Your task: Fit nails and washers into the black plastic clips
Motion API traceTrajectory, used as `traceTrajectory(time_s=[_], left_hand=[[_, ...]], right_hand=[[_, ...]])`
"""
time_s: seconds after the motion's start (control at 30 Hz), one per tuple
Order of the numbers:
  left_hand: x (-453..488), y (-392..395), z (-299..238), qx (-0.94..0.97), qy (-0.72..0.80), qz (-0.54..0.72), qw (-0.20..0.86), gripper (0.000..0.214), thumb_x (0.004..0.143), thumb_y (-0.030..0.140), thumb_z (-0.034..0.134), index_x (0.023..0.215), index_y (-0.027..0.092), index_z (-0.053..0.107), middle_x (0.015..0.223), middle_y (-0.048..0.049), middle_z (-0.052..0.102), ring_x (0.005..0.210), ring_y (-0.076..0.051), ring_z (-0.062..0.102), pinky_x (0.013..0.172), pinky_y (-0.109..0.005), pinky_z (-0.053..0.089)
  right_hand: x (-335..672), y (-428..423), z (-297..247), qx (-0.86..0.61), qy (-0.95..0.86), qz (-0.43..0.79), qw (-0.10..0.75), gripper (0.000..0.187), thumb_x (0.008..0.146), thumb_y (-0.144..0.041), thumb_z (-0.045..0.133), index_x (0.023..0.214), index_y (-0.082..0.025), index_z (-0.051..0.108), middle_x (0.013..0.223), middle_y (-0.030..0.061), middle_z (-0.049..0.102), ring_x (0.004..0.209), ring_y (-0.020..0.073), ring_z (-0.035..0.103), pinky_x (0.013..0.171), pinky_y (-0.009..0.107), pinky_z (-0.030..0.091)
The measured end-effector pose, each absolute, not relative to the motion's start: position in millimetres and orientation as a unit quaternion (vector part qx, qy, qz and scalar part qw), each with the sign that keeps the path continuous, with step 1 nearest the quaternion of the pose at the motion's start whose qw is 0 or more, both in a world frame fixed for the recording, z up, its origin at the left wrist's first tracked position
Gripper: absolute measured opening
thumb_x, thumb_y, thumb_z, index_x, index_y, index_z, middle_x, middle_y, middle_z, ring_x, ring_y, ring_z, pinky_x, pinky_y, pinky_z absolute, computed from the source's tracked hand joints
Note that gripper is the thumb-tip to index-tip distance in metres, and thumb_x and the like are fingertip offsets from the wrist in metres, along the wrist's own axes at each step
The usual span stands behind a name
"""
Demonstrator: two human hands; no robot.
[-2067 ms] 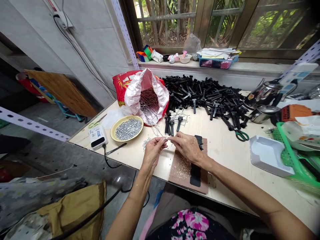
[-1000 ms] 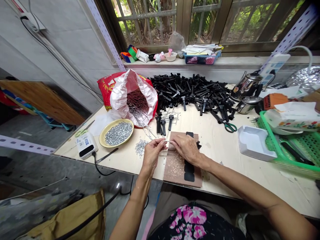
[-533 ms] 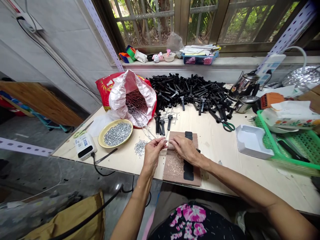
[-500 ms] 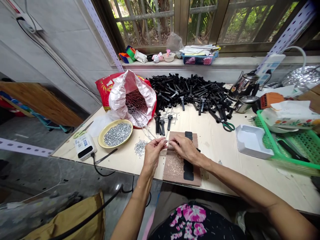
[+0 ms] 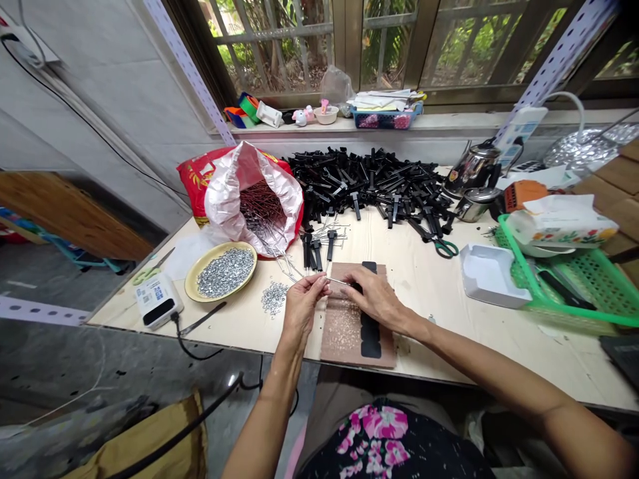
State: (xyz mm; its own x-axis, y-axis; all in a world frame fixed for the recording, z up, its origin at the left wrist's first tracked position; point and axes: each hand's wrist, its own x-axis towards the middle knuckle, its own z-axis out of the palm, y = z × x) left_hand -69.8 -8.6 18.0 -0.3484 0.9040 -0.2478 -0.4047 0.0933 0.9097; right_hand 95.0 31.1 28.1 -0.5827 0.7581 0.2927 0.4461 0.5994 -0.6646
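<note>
Head view: left hand [image 5: 302, 306], right hand [image 5: 378, 301] pinch thin rod [image 5: 337, 281]; bag [image 5: 223, 203], black pile [image 5: 372, 181] beyond; plate [image 5: 190, 283] left.

Brown-framed window [image 5: 347, 46] w/ bars [image 5: 274, 34], far side, daylight & greenery [image 5: 479, 46] outside. Pale wall [image 5: 124, 86] far L, grey floor [image 5: 224, 412] near L. Lt wood tabletop [image 5: 414, 279] under sill [image 5: 469, 120], perforated posts [image 5: 192, 73] L & R.

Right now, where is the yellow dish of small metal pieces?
In the head view, the yellow dish sits on the table left of the left hand, by the open red bag and the white device.
</note>
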Motion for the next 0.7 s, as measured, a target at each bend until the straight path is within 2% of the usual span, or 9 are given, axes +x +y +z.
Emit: traceTrajectory(time_s=[0.1,0.17,0.33,0.43,0.57,0.7], left_hand=[[-62,-10,16,0.246,0.534,0.62,0.52,0.034,0.056,0.029,0.082,0.083,0.011,0.071,0.073,-0.0042,0.069,0.057,-0.009,0.06,0.063,-0.024,0.05],[-55,-11,13,0.255,0.54,0.599,0.534,0.035,0.059,0.031,0.081,0.086,0.011,0.071,0.077,-0.0055,0.07,0.06,-0.01,0.061,0.063,-0.023,0.05],[-48,-13,2,0.282,0.569,0.555,0.537,0.053,0.069,0.038,0.074,0.114,0.013,0.064,0.086,-0.0058,0.069,0.062,-0.009,0.061,0.063,-0.023,0.052],[-47,-14,-5,0.301,0.587,0.562,0.499,0.059,0.07,0.039,0.072,0.121,0.012,0.058,0.086,-0.0044,0.066,0.062,-0.009,0.059,0.061,-0.023,0.051],[-43,-16,-12,0.33,0.609,0.561,0.454,0.06,0.073,0.041,0.069,0.124,0.013,0.055,0.078,-0.0015,0.062,0.059,-0.009,0.057,0.057,-0.022,0.049],[-39,-16,-17,0.337,0.624,0.563,0.425,0.058,0.076,0.043,0.066,0.125,0.014,0.054,0.077,-0.0005,0.059,0.059,-0.009,0.056,0.055,-0.022,0.048]], right_hand=[[107,29,24,-0.397,-0.855,0.215,0.257,0.021,0.095,-0.028,0.043,0.101,-0.021,0.062,0.095,0.0042,0.061,0.083,0.0152,0.057,0.067,0.025,0.043],[118,31,21,-0.407,-0.861,0.176,0.25,0.022,0.096,-0.028,0.043,0.101,-0.022,0.063,0.096,0.0045,0.06,0.081,0.0147,0.057,0.066,0.025,0.042],[156,56,9,-0.431,-0.872,0.064,0.222,0.022,0.095,-0.029,0.045,0.097,-0.022,0.066,0.097,0.0055,0.06,0.082,0.0169,0.054,0.071,0.03,0.04],[173,75,2,-0.443,-0.874,0.02,0.199,0.022,0.095,-0.028,0.045,0.093,-0.021,0.066,0.097,0.0066,0.061,0.083,0.0185,0.052,0.069,0.031,0.039],[182,64,-8,-0.415,-0.888,0.042,0.191,0.031,0.097,-0.024,0.037,0.087,-0.02,0.066,0.089,0.0076,0.061,0.083,0.0195,0.05,0.068,0.032,0.04],[186,35,-16,-0.243,-0.951,0.098,0.161,0.034,0.098,-0.02,0.031,0.09,-0.022,0.064,0.082,0.0048,0.061,0.077,0.0171,0.05,0.065,0.032,0.041]])
